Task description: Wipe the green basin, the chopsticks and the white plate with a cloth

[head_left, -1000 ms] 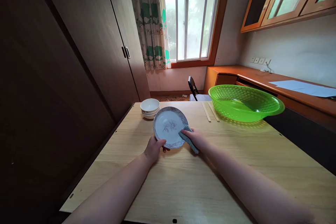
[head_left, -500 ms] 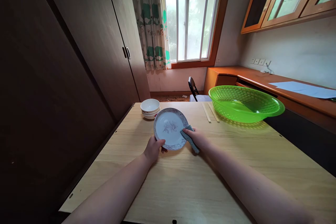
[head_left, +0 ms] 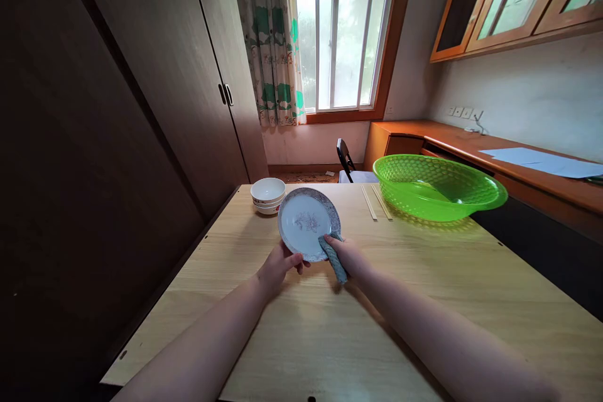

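A round white plate (head_left: 307, 221) with a patterned rim and a small flower print is held tilted above the wooden table (head_left: 424, 289). My left hand (head_left: 277, 266) grips its lower left edge, fingers closed on the rim. My right hand (head_left: 351, 257) is closed on a folded grey-blue cloth (head_left: 332, 255) and presses it against the plate's lower right edge.
Stacked white bowls (head_left: 268, 195) sit behind the plate on the left. A green plastic basin (head_left: 436, 187) stands at the right, with chopsticks (head_left: 375, 201) lying beside it. A dark wardrobe (head_left: 141, 107) borders the table's left side; a chair (head_left: 346, 161) and a desk (head_left: 494, 154) are beyond.
The plate has been turned and tipped more upright. My right hand with the cloth has slid down and left along the plate's rim.
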### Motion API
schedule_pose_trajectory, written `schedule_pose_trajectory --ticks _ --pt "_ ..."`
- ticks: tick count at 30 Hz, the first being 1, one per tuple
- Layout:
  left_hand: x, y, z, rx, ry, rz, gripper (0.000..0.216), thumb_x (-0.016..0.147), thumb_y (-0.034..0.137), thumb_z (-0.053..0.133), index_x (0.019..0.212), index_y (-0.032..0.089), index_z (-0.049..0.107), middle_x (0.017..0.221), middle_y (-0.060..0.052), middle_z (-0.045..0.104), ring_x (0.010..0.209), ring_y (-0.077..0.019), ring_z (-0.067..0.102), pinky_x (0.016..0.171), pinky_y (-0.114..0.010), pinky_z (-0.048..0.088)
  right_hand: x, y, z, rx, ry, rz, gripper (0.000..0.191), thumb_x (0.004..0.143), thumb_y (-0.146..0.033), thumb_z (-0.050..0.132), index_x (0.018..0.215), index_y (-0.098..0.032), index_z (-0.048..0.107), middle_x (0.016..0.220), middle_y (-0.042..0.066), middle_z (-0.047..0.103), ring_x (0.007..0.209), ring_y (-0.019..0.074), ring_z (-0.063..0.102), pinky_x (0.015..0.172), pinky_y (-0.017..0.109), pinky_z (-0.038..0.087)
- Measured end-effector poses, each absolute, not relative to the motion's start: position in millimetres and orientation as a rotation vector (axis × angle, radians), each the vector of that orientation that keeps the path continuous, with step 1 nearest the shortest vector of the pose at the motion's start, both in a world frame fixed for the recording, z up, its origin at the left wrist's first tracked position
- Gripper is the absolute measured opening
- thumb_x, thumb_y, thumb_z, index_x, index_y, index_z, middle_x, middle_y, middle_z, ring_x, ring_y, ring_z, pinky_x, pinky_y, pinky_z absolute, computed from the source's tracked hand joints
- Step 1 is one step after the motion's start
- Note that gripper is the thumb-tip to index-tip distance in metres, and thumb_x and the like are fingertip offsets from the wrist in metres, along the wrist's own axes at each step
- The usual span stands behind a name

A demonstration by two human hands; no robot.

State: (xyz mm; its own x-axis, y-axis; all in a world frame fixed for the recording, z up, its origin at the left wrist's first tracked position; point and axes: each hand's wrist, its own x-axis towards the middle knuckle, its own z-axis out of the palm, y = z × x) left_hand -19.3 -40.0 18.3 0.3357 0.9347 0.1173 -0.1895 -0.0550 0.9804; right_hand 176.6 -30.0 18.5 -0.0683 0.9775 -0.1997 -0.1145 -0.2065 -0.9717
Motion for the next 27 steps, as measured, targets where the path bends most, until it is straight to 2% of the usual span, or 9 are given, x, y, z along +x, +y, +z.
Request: schedule_pose_trajectory --ticks 4,7,11,14,19,24,27 --pt "-14.8 -46.5 25.7 1.254 0.863 0.987 0.042 0.064 0.040 0.077 0.094 0.012 0.068 0.085 -0.010 0.071 0.072 -0.0202 0.064 0.061 -0.031 0.054 169.8 -39.6 21.4 -1.244 -1.085 1.451 0.031 0.076 -0.046 0.064 0.082 -0.016 0.068 0.071 0.005 0.070 0.069 0.0193 0.064 0.066 0.030 0.050" --pt "-13.3 -50.8 31.3 1.222 0.837 1.036 0.044 0.063 0.031 0.072 0.103 0.013 0.068 0.097 -0.011 0.071 0.080 -0.0226 0.065 0.066 -0.034 0.056 169.5 -40.2 22.2 -1.243 -1.125 1.436 0.032 0.073 -0.046 0.066 0.081 -0.016 0.069 0.071 0.005 0.070 0.069 0.0195 0.064 0.066 0.030 0.049" --pt "-13.3 -49.1 30.3 1.229 0.887 1.123 0.032 0.057 0.027 0.069 0.087 0.013 0.069 0.077 -0.006 0.069 0.061 -0.0166 0.059 0.056 -0.031 0.054 175.4 -34.1 19.5 -1.223 -1.218 1.358 0.037 0.072 -0.049 0.067 0.085 -0.014 0.071 0.083 0.007 0.074 0.077 0.0210 0.066 0.070 0.030 0.050" --pt "-14.1 -46.6 27.6 1.248 0.905 1.140 0.027 0.054 0.026 0.067 0.079 0.014 0.067 0.067 -0.003 0.065 0.053 -0.0146 0.055 0.051 -0.030 0.051 184.7 -26.9 17.1 -1.279 -1.272 1.279 0.040 0.071 -0.052 0.067 0.084 -0.014 0.071 0.082 0.007 0.074 0.078 0.0223 0.066 0.069 0.030 0.050" --pt "-16.2 -45.9 28.9 1.283 0.938 1.101 0.026 0.054 0.028 0.064 0.075 0.013 0.067 0.065 -0.002 0.063 0.049 -0.0136 0.053 0.048 -0.029 0.049 195.6 -18.8 16.0 -1.336 -1.290 1.185 0.040 0.072 -0.053 0.067 0.083 -0.015 0.072 0.081 0.006 0.074 0.076 0.0217 0.067 0.066 0.028 0.050" --pt "-18.6 -43.9 27.1 1.294 0.939 1.144 0.025 0.055 0.031 0.061 0.072 0.014 0.067 0.064 -0.003 0.063 0.054 -0.0145 0.053 0.047 -0.027 0.048 187.3 -22.1 15.0 -1.294 -1.261 1.392 0.034 0.071 -0.047 0.070 0.084 -0.015 0.073 0.087 0.009 0.076 0.079 0.0219 0.068 0.070 0.029 0.052" --pt "-19.3 -42.6 22.8 1.299 0.947 1.152 0.024 0.055 0.030 0.061 0.072 0.014 0.068 0.064 -0.003 0.063 0.054 -0.0145 0.053 0.047 -0.027 0.048 187.3 -21.9 14.8 -1.322 -1.303 1.371 0.035 0.070 -0.048 0.071 0.082 -0.015 0.074 0.085 0.008 0.076 0.077 0.0221 0.068 0.068 0.029 0.051"
